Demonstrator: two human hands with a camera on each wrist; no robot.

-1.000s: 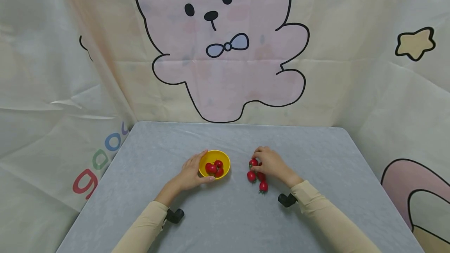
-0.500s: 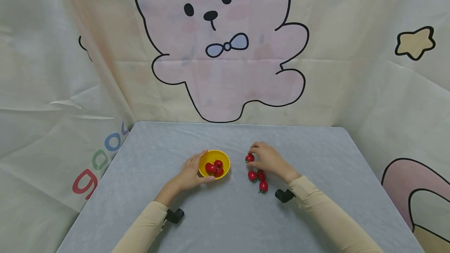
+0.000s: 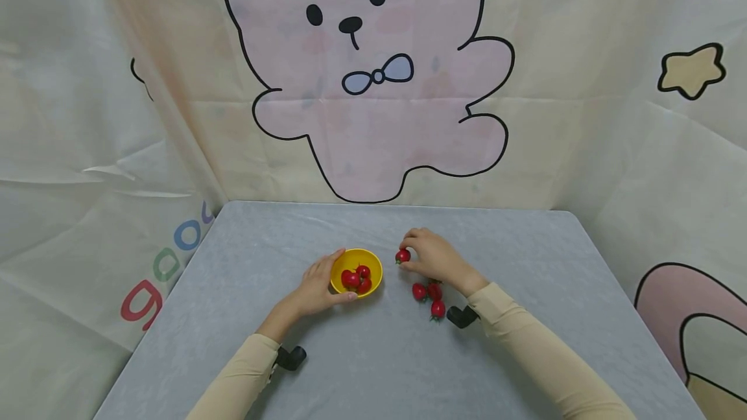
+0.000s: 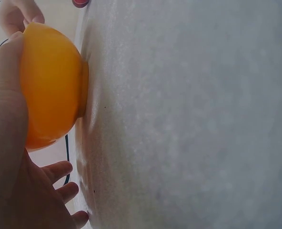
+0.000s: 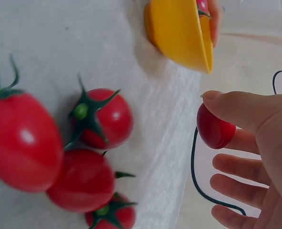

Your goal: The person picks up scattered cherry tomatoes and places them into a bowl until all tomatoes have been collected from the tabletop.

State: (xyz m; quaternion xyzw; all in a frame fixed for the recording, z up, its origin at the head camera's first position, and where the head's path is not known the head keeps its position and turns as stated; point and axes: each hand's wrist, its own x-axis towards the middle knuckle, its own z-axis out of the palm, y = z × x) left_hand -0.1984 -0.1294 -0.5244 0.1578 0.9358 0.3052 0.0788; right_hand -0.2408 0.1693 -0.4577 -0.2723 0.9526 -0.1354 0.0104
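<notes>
My left hand (image 3: 315, 287) holds the yellow bowl (image 3: 378, 280) at its side, thumb at the near rim and fingers round the far side. In the left wrist view the thumb lies along the bowl (image 4: 53, 86) while other fingers stretch out beside it. Several cherry tomatoes (image 3: 351, 280) sit inside the bowl. Between thumb and forefinger my right hand (image 3: 440, 258) pinches a cherry tomato (image 3: 403, 256), right of the bowl and apart from it. The right wrist view shows this tomato (image 5: 211, 128) off the table, the hand's remaining fingers loosely spread.
Several loose cherry tomatoes (image 3: 438, 310) with green stems lie on the grey tabletop (image 3: 362, 368), just below the right hand. Patterned cloth (image 3: 373, 148) hangs behind the table and along both sides. A black wrist camera (image 3: 290, 358) sits at each sleeve.
The right hand has drawn one cherry tomato away from the loose group, moving left and slightly farther back toward the bowl. The left hand and the bowl have stayed in place.
</notes>
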